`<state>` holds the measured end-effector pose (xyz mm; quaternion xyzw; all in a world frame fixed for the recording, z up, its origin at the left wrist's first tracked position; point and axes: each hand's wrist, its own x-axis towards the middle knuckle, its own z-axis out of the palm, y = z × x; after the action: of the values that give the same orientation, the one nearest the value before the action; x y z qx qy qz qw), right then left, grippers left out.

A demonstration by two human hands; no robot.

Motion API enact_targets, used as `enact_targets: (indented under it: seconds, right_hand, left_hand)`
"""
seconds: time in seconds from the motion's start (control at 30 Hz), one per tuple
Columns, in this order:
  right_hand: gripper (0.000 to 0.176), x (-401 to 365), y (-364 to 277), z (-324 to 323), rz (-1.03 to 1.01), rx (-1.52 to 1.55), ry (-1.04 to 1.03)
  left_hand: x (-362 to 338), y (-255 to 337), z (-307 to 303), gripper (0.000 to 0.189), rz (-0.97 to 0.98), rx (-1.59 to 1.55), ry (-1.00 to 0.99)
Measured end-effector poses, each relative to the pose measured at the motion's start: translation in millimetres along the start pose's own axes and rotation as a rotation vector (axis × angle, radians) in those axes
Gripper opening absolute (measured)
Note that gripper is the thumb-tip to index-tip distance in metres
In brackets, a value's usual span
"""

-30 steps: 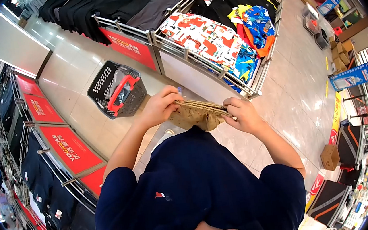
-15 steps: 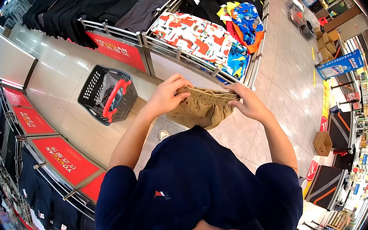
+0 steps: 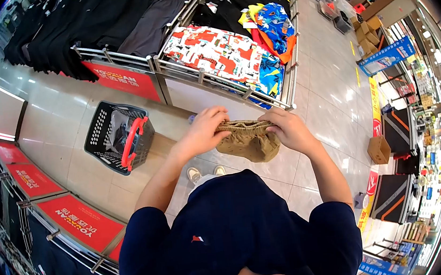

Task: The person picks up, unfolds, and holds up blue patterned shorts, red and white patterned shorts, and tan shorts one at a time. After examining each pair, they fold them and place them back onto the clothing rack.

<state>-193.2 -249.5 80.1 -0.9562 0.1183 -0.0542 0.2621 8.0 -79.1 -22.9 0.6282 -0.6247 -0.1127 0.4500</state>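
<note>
I stand near the person, who has a tan garment [image 3: 251, 146] in both hands, with nothing beneath it to carry it. The step in hand, as I judge it, is holding the piece out by its gathered waistband [image 3: 246, 126]. Any next move calls, I think, for both hands to work together, since letting one end go would probably make the soft cloth fold and droop.

The left hand [image 3: 205, 131] pinches one end of the waistband, thumb on the person's side; the right hand [image 3: 293, 131] has the other end in the same manner. So each grip is closed on cloth, and the garment lies right between the two, its body sagging below the band, out in front of the shirt [image 3: 239, 216]. I cannot tell how long its legs are.

Beyond the hands is the near corner of a railed display bin [image 3: 201, 76], with patterned clothes [image 3: 217, 53] inside along its near edge. A basket [image 3: 100, 127] with a red handle [image 3: 134, 142] stands on the floor [image 3: 57, 114], off to the left hand's side.
</note>
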Motion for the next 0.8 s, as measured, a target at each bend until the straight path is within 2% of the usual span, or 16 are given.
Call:
enact_targets:
  seconds: [0.03, 0.1, 0.13, 0.2, 0.27, 0.33, 0.37, 0.4, 0.47, 0.53, 0.57, 0.6, 0.63, 0.67, 0.73, 0.8]
  right_hand:
    - [0.03, -0.8, 0.1, -0.8, 0.004, 0.007, -0.013]
    - [0.031, -1.4, -2.1, -0.6, 0.02, 0.009, -0.028]
    - [0.031, -1.6, -3.6, 0.0, 0.014, 0.004, -0.013]
    - [0.032, -1.8, -5.8, 0.7, 0.016, -0.007, 0.004]
    - [0.034, -2.4, -6.7, 0.6, 0.119, 0.002, -0.053]
    - [0.035, -3.2, -7.5, 2.2, 0.139, -0.004, -0.073]
    - [0.036, -3.3, -7.6, 4.1, 0.155, -0.001, -0.094]
    - [0.036, -2.8, -6.8, 6.2, 0.156, -0.005, -0.094]
    - [0.042, -0.6, -4.7, 10.8, 0.16, -0.103, -0.183]
    - [0.049, 6.1, -6.5, 20.0, 0.109, -0.185, -0.17]
    - [0.056, 11.8, -8.0, 23.7, 0.056, -0.266, -0.155]
    - [0.056, 18.9, -10.2, 27.3, 0.053, -0.265, -0.156]
    - [0.06, 27.0, -12.2, 30.7, 0.095, -0.306, -0.211]
    - [0.065, 34.1, -11.0, 31.5, 0.135, -0.346, -0.266]
    - [0.069, 47.3, -3.5, 29.5, 0.074, -0.337, -0.256]
    - [0.068, 61.1, -7.5, 18.1, 0.14, -0.325, -0.308]
  left_hand:
    - [3.2, 3.1, 2.6, 0.032, 0.005, -0.014, -0.006]
    - [11.3, 12.1, 4.7, 0.034, -0.101, -0.013, -0.211]
    - [15.8, 14.1, 7.5, 0.034, -0.096, -0.024, -0.214]
    - [26.0, 14.8, 12.4, 0.038, -0.003, 0.165, -0.373]
    - [31.1, 13.6, 16.6, 0.039, -0.025, 0.152, -0.396]
    - [34.0, 7.4, 19.2, 0.04, -0.045, 0.148, -0.416]
    - [32.4, 0.3, 22.2, 0.04, 0.032, 0.158, -0.419]
    - [33.1, -1.7, 21.5, 0.039, 0.108, 0.168, -0.421]
    - [37.2, -1.4, 21.1, 0.038, 0.108, 0.177, -0.442]
    - [41.7, 0.8, 18.5, 0.037, 0.102, 0.187, -0.466]
    - [46.1, 0.2, 16.8, 0.036, 0.18, 0.221, -0.436]
    - [51.0, 1.2, 13.7, 0.035, 0.256, 0.253, -0.408]
    - [56.2, 3.3, 10.4, 0.035, 0.252, 0.255, -0.409]
    - [62.8, 5.6, 6.0, 0.034, 0.269, 0.317, -0.481]
    - [74.8, 11.7, -10.9, 0.034, 0.28, 0.386, -0.559]
    - [83.4, 13.1, -32.3, 0.036, 0.263, 0.443, -0.439]
